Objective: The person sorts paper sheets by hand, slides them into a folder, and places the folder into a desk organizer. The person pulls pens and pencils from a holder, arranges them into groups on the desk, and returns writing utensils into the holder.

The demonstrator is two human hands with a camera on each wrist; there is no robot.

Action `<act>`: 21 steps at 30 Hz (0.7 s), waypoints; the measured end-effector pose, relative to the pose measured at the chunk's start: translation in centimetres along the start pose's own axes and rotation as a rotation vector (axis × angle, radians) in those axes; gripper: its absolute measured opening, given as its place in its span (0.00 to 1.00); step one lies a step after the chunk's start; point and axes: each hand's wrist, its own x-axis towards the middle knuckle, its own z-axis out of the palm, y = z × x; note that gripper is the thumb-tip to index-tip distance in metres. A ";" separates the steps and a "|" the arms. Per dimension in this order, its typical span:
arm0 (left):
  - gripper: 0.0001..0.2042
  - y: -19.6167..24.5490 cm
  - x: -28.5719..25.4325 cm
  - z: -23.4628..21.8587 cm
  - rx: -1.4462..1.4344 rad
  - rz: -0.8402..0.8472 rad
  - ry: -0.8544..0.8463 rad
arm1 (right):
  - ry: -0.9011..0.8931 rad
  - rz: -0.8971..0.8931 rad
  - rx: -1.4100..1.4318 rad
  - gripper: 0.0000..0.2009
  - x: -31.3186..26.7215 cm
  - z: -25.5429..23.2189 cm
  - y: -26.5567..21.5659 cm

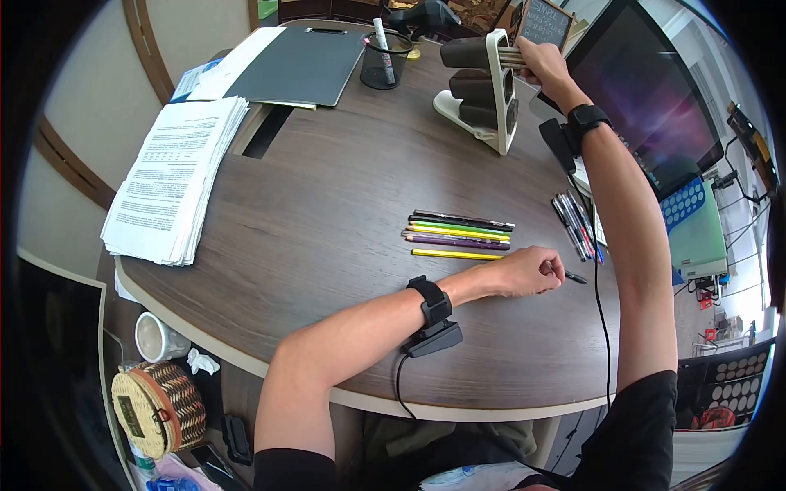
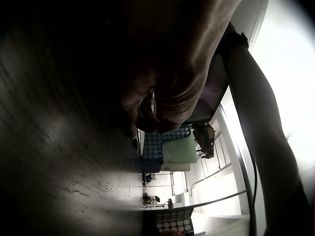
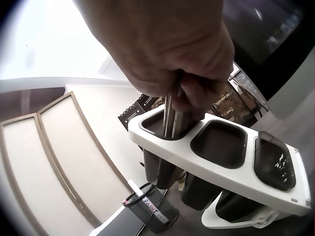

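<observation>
At the front right of the desk, my left hand (image 1: 528, 272) pinches a black pen (image 1: 576, 277) with curled fingers, low over the surface. In the left wrist view this hand (image 2: 165, 93) is mostly in shadow. Raised at the back right, my right hand (image 1: 544, 65) grips several slim, metallic-looking sticks (image 1: 512, 57). In the right wrist view the sticks (image 3: 172, 120) reach into the first dark cup of a white holder (image 3: 221, 160); their lower ends are hidden inside. The holder (image 1: 501, 106) stands upright on a white base, its dark cups stacked one above another.
Several pencils (image 1: 458, 231) lie in a row mid-desk, with several pens (image 1: 578, 225) to their right. A mesh pen cup (image 1: 385, 69), grey clipboard (image 1: 299, 65) and paper stack (image 1: 172, 180) stand or lie farther back and left. A monitor (image 1: 647, 90) edges the right side.
</observation>
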 end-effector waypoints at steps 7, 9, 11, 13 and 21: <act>0.09 0.4 -0.2 0.0 0.005 -0.021 0.001 | -0.103 0.052 0.173 0.36 -1.4 -1.1 0.9; 0.09 0.5 -0.4 -0.1 0.009 -0.021 0.005 | -0.138 0.083 0.157 0.39 -2.5 -2.2 1.8; 0.09 0.4 -0.2 0.0 0.015 -0.015 0.014 | -0.182 0.106 0.177 0.40 -3.8 -3.6 3.2; 0.10 -0.1 0.0 0.0 0.010 0.001 0.021 | -0.185 0.085 0.183 0.40 -6.1 -5.2 5.3; 0.11 -0.6 0.4 0.0 -0.030 0.033 -0.002 | -0.116 0.141 -0.006 0.32 -15.3 -11.7 18.6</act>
